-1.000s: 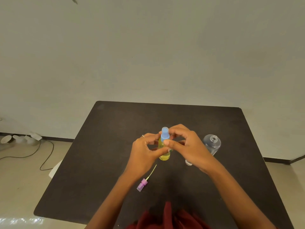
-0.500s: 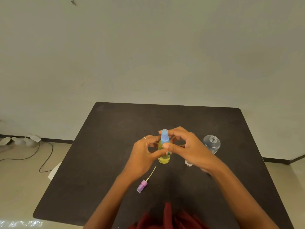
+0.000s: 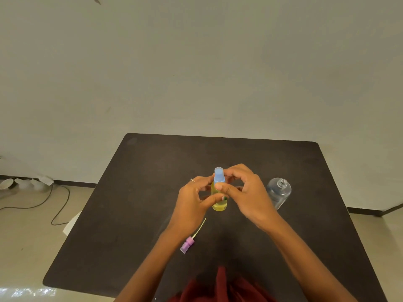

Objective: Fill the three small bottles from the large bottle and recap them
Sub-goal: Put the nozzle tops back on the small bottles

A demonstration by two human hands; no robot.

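Note:
A small bottle [image 3: 219, 205] full of yellow liquid stands upright at the middle of the black table [image 3: 135, 192]. It carries a blue spray cap [image 3: 218, 176]. My left hand [image 3: 193, 202] grips the bottle's body from the left, thumb across its front. My right hand [image 3: 246, 194] pinches the blue cap's collar between thumb and fingers. The large clear bottle [image 3: 279, 191] stands uncapped to the right, looking empty. A purple spray cap [image 3: 187, 245] with its dip tube lies on the table near my left wrist. Other small bottles are hidden behind my right hand.
The table's far edge lies close to a plain wall. On the floor at left are a cable [image 3: 58, 205] and some white objects [image 3: 24, 183]. Red cloth [image 3: 220, 286] shows at the near table edge.
Both hands stay on the yellow bottle and its blue cap; my right fingers have shifted slightly round the cap. The view has dipped a little.

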